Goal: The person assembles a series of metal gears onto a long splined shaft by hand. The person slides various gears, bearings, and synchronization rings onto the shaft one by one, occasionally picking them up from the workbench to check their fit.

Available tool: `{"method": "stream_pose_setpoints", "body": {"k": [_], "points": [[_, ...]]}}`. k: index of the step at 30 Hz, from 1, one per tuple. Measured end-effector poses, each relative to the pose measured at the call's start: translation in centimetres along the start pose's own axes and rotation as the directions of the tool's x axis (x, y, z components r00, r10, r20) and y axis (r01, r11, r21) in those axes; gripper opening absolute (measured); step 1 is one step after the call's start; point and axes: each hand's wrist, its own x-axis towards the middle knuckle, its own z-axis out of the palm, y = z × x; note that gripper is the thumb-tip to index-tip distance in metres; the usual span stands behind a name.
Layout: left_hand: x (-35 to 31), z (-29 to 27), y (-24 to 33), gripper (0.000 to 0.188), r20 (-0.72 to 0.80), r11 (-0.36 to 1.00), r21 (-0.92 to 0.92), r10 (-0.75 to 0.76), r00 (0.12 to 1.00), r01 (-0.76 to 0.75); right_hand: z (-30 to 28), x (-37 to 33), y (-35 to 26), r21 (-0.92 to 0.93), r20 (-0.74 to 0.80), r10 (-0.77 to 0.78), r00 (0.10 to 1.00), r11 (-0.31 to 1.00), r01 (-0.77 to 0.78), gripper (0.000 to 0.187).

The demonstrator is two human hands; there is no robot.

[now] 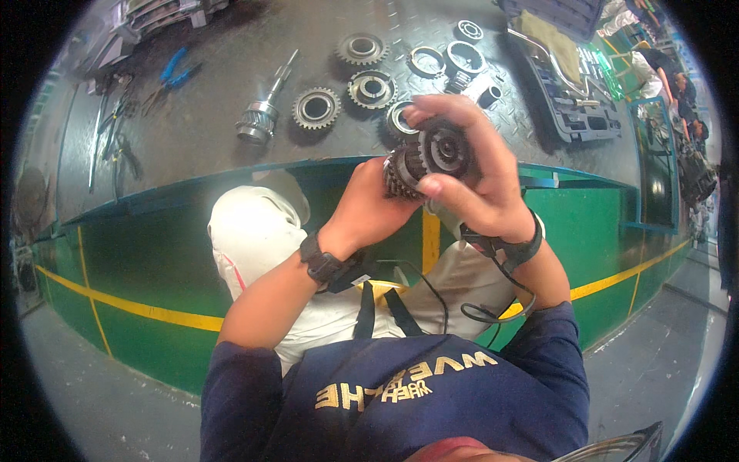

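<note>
Over my lap, just off the bench edge, both hands hold a dark gear assembly [408,169], with toothed rings side by side. My left hand [371,204] is closed round its left and lower side, its fingertips hidden. My right hand [493,181] curves round a round gear [446,146] at the assembly's right end, thumb below and fingers above. Beyond them on the bench lie several loose steel gears, among them a toothed gear [316,109] and another gear [372,90]. A gear shaft [262,115] lies to their left.
The dark metal bench [208,146] spans the far side. Blue-handled pliers [175,69] and thin tools lie at left. An open socket toolbox [573,115] with a folded cloth [543,46] stands at right. Bearing rings [466,56] lie nearer the middle. A cable hangs near my right wrist.
</note>
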Motion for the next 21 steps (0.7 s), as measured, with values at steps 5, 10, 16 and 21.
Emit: {"method": "stream_pose_setpoints", "body": {"k": [5, 10, 16, 21], "points": [[-0.1, -0.6, 0.3, 0.027, -0.013, 0.999, -0.033, -0.010, 1.000, 0.010, 0.2, -0.1, 1.2, 0.055, 0.112, 0.029, 0.993, 0.998, -0.035, 0.064], [-0.2, -1.1, 0.2, 0.032, 0.045, 1.000, 0.005, 0.003, 0.999, -0.003, 0.9, -0.3, 1.0, 0.183, 0.133, 0.183, 0.974, 0.961, -0.205, 0.067], [-0.5, -0.9, 0.1, 0.034, 0.027, 0.986, -0.160, -0.048, 0.998, 0.052, 0.6, -0.2, 0.9, 0.342, 0.169, 0.289, 0.942, 0.879, -0.331, 0.066], [-0.3, -0.8, 0.7, 0.035, 0.056, 0.982, -0.145, -0.116, 0.992, 0.123, 0.2, 0.1, 1.0, 0.375, 0.162, 0.374, 0.913, 0.833, -0.408, 0.065]]}}
